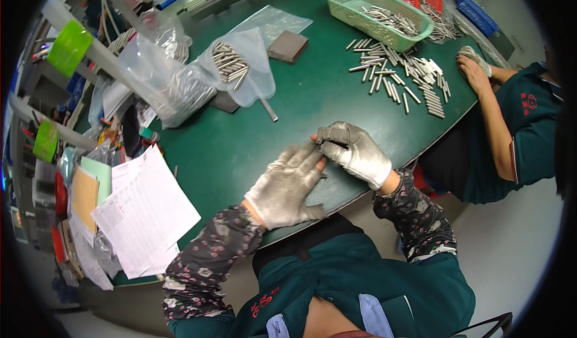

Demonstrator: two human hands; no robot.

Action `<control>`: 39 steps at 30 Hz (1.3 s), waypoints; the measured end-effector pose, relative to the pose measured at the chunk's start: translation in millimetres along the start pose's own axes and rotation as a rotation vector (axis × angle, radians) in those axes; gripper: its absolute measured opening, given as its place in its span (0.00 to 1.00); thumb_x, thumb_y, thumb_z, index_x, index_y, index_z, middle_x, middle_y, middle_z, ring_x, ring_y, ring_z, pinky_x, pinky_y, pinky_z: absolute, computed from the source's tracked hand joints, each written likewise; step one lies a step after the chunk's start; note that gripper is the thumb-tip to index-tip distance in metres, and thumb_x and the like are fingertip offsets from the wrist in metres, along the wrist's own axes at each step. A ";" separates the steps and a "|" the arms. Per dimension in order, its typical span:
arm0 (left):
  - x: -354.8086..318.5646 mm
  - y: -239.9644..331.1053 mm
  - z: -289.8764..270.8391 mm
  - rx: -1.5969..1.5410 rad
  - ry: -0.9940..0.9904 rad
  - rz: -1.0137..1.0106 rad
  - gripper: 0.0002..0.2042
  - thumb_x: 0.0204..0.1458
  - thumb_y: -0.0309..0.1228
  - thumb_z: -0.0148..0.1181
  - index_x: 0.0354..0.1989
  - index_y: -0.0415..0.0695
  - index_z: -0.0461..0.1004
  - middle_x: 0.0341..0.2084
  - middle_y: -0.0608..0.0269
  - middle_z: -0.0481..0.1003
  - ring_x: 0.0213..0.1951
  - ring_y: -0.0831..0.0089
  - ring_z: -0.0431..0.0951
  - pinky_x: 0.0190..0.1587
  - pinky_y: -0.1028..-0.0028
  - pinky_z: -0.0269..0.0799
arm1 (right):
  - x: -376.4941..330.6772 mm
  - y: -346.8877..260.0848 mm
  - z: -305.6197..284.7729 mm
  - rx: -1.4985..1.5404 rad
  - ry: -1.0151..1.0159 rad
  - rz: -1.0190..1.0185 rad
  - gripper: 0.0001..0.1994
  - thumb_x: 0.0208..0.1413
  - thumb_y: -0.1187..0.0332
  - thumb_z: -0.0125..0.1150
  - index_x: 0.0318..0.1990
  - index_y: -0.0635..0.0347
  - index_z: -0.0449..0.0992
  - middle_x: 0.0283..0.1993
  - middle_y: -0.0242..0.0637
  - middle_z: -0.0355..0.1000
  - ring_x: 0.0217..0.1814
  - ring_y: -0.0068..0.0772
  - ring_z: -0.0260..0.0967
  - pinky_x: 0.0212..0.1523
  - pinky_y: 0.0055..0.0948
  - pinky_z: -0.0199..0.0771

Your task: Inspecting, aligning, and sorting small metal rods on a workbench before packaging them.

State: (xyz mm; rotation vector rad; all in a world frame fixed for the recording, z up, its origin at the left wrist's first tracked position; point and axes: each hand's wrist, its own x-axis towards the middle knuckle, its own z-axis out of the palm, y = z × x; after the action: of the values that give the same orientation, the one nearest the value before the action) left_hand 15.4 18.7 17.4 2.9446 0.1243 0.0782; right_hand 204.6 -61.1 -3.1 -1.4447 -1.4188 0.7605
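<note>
My left hand [287, 186], in a grey-white glove, lies flat on the green table [240, 151] near its front edge, fingers pointing up and right. Its fingertips touch my right hand [356, 153], also gloved, whose fingers are curled inward with a dark gap between them. Whether anything sits inside that curl is hidden. A single metal rod [268, 110] lies on the table farther back, apart from both hands.
Loose metal pins [398, 73] lie heaped at the back right before a green basket [342, 1] holding more. Clear bags of pins [231, 64] and a dark block [287, 46] sit behind. Papers [144, 215] lie left. A co-worker's hand [475, 67] rests at the right edge.
</note>
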 end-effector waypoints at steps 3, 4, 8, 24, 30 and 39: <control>16.3 -1.0 4.6 -0.067 0.047 0.091 0.43 0.41 0.58 0.56 0.58 0.33 0.58 0.58 0.43 0.59 0.63 0.51 0.56 0.65 0.55 0.47 | -5.4 -1.2 -7.1 0.028 0.104 0.053 0.14 0.54 0.66 0.55 0.44 0.66 0.75 0.37 0.37 0.70 0.38 0.28 0.67 0.44 0.25 0.67; 9.0 -4.3 2.6 -0.071 0.048 0.098 0.43 0.41 0.58 0.56 0.58 0.33 0.58 0.58 0.43 0.59 0.63 0.51 0.56 0.65 0.55 0.47 | -7.2 -6.3 -9.4 0.119 0.126 0.139 0.14 0.53 0.67 0.55 0.43 0.66 0.76 0.36 0.36 0.69 0.37 0.27 0.67 0.43 0.25 0.67; -44.4 -24.5 -13.7 0.031 -0.027 -0.005 0.40 0.40 0.57 0.57 0.57 0.38 0.62 0.58 0.52 0.61 0.61 0.54 0.58 0.64 0.56 0.48 | -10.6 -8.5 -13.5 0.152 0.136 0.185 0.13 0.52 0.68 0.54 0.42 0.65 0.76 0.34 0.35 0.69 0.35 0.24 0.65 0.42 0.23 0.67; -36.5 -33.2 -11.1 0.029 -0.009 0.075 0.41 0.43 0.61 0.51 0.59 0.40 0.60 0.58 0.48 0.60 0.60 0.46 0.57 0.62 0.47 0.46 | -8.8 -5.8 -12.5 0.163 0.178 0.203 0.12 0.55 0.68 0.53 0.42 0.65 0.77 0.33 0.33 0.69 0.34 0.22 0.66 0.40 0.21 0.66; 37.8 0.7 1.9 -0.034 -0.017 0.144 0.43 0.38 0.58 0.57 0.55 0.33 0.62 0.57 0.46 0.61 0.60 0.49 0.58 0.62 0.50 0.47 | -7.6 -13.0 -10.0 0.275 0.210 0.235 0.12 0.55 0.66 0.53 0.41 0.65 0.77 0.35 0.35 0.69 0.36 0.24 0.67 0.42 0.23 0.67; -37.3 -29.4 -3.6 0.004 -0.011 0.041 0.36 0.50 0.60 0.46 0.64 0.53 0.54 0.58 0.48 0.60 0.60 0.43 0.57 0.61 0.45 0.46 | -3.1 -3.9 -21.6 -0.119 0.236 0.057 0.15 0.52 0.62 0.56 0.42 0.65 0.76 0.37 0.41 0.71 0.39 0.32 0.70 0.42 0.26 0.69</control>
State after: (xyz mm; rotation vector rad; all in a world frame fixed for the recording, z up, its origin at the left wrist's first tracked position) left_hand -24.3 44.8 13.6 2.9512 0.0625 0.0680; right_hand 222.3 -68.8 7.7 -1.6156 -1.2629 0.5278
